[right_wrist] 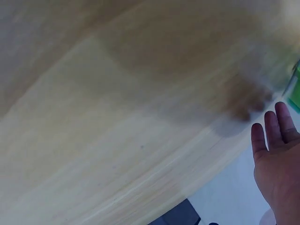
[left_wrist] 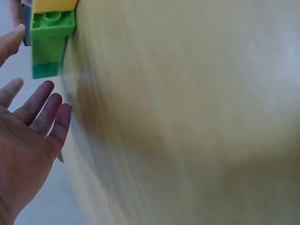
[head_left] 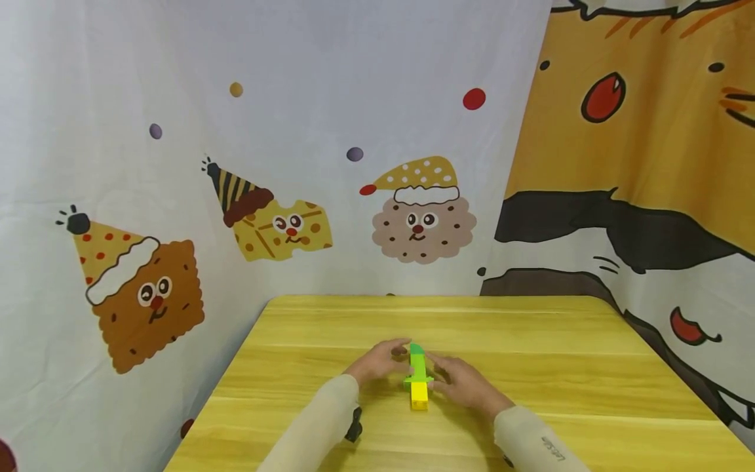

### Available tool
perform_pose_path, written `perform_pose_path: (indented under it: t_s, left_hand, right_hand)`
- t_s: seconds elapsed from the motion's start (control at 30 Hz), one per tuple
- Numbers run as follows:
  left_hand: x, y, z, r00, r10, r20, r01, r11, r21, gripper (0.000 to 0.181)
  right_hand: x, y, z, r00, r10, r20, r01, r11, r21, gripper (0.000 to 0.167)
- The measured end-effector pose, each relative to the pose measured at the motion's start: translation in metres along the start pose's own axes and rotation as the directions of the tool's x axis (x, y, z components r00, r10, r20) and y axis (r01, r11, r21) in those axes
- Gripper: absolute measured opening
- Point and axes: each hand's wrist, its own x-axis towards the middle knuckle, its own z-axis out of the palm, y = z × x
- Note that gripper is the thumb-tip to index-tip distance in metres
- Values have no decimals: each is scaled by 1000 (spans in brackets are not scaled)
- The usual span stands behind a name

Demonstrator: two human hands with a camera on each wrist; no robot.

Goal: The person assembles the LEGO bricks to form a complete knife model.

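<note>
A toy made of plastic blocks [head_left: 418, 367], shaped like a short sword, lies on the wooden table between the two hands. Its near end is yellow, a light green crosspiece and shaft come after it, and the far tip is darker green. On its left side is the left hand [head_left: 382, 362], fingers spread and loosely bent. The right hand [head_left: 467, 387] is beside its right side, fingertips close to the crosspiece. Whether any fingertip touches the toy cannot be made out. In the left wrist view the toy [left_wrist: 49, 44] appears beyond the extended fingers; the right wrist view catches only its edge.
The wooden table [head_left: 283, 328] has rounded far corners. Behind it hangs a white cloth [head_left: 330, 98] printed with cartoon snacks, and an orange cartoon animal cloth [head_left: 649, 151] at the right. A black strap piece [head_left: 354, 425] shows at the left wrist.
</note>
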Motion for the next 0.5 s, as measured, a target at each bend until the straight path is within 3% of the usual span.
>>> perform_pose_path:
  t_s: [0.17,0.5]
  left_hand:
    - [-1,-3,3,1000,1,21,-1,1000,11,72]
    - [-4,-9,-4,1000,-8,-7,8,1000,16,69]
  right_hand:
    - [-3,3,2,1000,17,-8,-17,998,-62,69]
    - [-6,7,1,994,109,-30,-110,992,-53,69]
